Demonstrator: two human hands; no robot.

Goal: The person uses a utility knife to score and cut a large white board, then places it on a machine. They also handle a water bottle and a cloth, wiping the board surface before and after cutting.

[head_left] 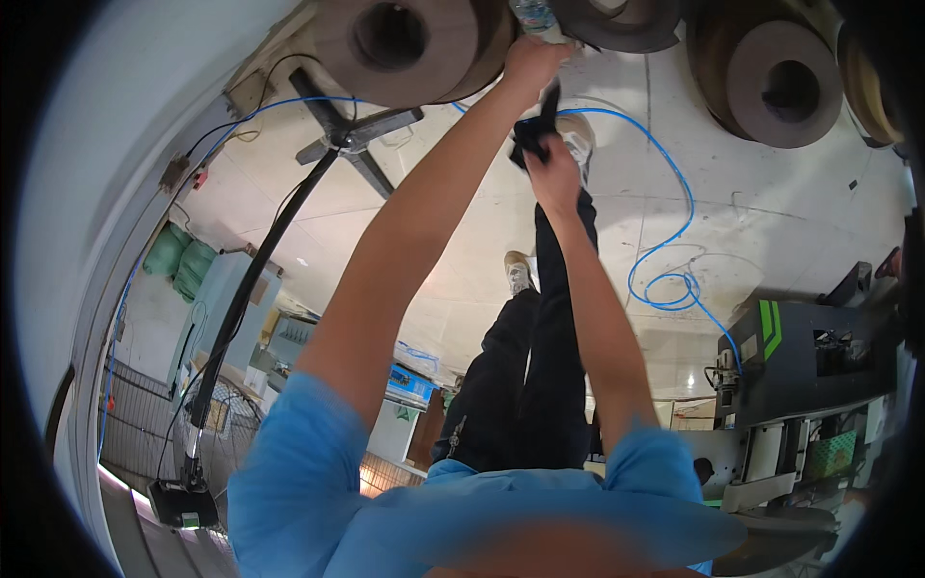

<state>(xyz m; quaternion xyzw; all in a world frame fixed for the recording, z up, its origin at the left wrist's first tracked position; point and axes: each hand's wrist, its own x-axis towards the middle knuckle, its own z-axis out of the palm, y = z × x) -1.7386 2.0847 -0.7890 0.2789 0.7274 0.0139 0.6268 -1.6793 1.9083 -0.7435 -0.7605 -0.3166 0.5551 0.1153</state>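
Observation:
My left hand [536, 65] reaches far forward, at the edge of a big brown roll. Its fingers are closed around the lower end of a clear plastic bottle [534, 15], which is partly cut off by the top of the view. My right hand [556, 171] is closer in, above my forward shoe [576, 140]. It grips a black object [530, 137] with a long, strap-like part pointing up toward my left hand; its exact kind is unclear.
Large brown rolls with hollow cores [388, 37] [785, 89] stand ahead. A blue hose [686, 183] curls across the pale floor to a dark machine [805, 352] at right. A black stand [337, 140] stands at left, near green bags [181, 258].

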